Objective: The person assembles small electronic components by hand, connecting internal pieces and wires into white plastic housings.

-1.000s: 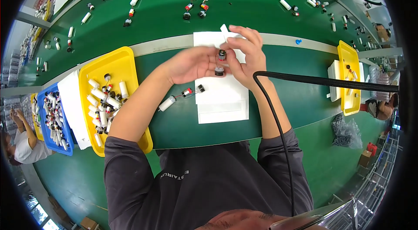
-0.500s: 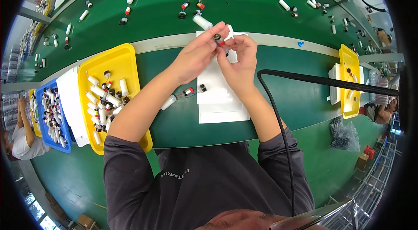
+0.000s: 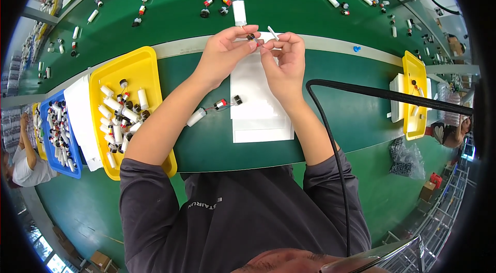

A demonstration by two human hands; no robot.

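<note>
Near the strip along the bench's far edge, my left hand (image 3: pixel 223 56) pinches a small cylindrical part with a black end (image 3: pixel 251 38) and red near my fingertips. Just beyond those fingers is a white cylinder (image 3: pixel 239 13); whether a wire joins it to the held part is hidden. My right hand (image 3: pixel 287 63) is closed, with a thin white stick (image 3: pixel 273 33) jutting from its fingers. Its thumb and index fingertip meet beside the part, at what look like fine wires. White sheets (image 3: pixel 258 102) lie below my hands, with a wired assembly (image 3: pixel 221 104) of white, red and black pieces at their left edge.
To my left stand a yellow tray (image 3: pixel 156 87) of similar assemblies and a blue tray (image 3: pixel 78 151). More wired assemblies (image 3: pixel 208 2) lie on the green surface ahead. A black cable (image 3: pixel 382 94) arches in from the right, before another yellow tray (image 3: pixel 407 81). A co-worker (image 3: pixel 31 159) sits far left.
Both hands have turned the held part, and its red section is now mostly covered. The white cylinder has swung from slanting to nearly upright, farther away. The whole view has shifted slightly.
</note>
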